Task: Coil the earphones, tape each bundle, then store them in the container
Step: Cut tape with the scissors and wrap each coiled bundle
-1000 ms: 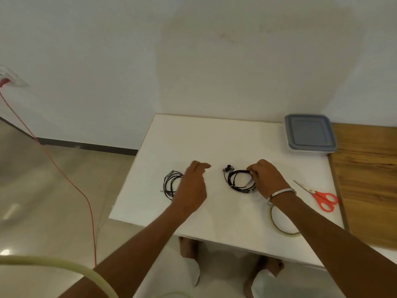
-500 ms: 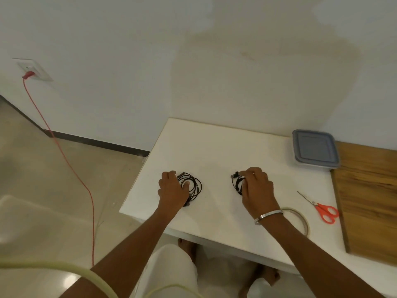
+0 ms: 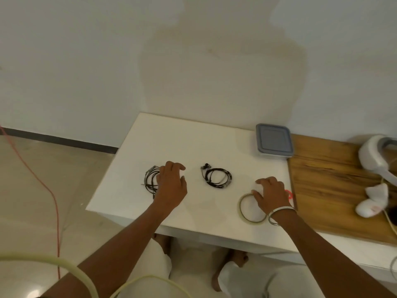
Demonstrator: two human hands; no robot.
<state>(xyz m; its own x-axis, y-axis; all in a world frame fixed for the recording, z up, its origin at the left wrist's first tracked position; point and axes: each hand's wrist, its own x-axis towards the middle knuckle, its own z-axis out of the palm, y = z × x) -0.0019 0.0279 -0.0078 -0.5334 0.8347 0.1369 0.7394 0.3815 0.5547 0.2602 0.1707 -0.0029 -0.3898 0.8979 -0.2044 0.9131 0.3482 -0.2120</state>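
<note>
My left hand [image 3: 171, 186] lies palm-down on the white table [image 3: 133, 190], fingers loosely spread and nearly straight, covering the right edge of the left earphone coil [image 3: 151, 181]. I cannot tell whether the fingertips actually press the wire or only rest just beside it; nothing is curled round it. My right hand [image 3: 271, 195] is also palm-down, fingers relaxed and slightly apart, with the thumb side touching the far rim of the tape roll [image 3: 242, 208]. It holds nothing that I can see. A metal bangle [image 3: 279, 211] sits on that wrist.

Counting: two black earphone coils. The second earphone coil [image 3: 217, 177] lies free on the table between my hands, touched by neither, its earbuds at the upper left of the loop. One tape roll, flat on the table near the front edge. One container [image 3: 274, 140], grey lid on, at the far right corner of the table, well apart from both coils. One pair of scissors [image 3: 289, 194], only a sliver of red handle showing past my right hand.

To the right, a wooden surface [image 3: 322, 179] carries a white device [image 3: 374, 155], blurred.
</note>
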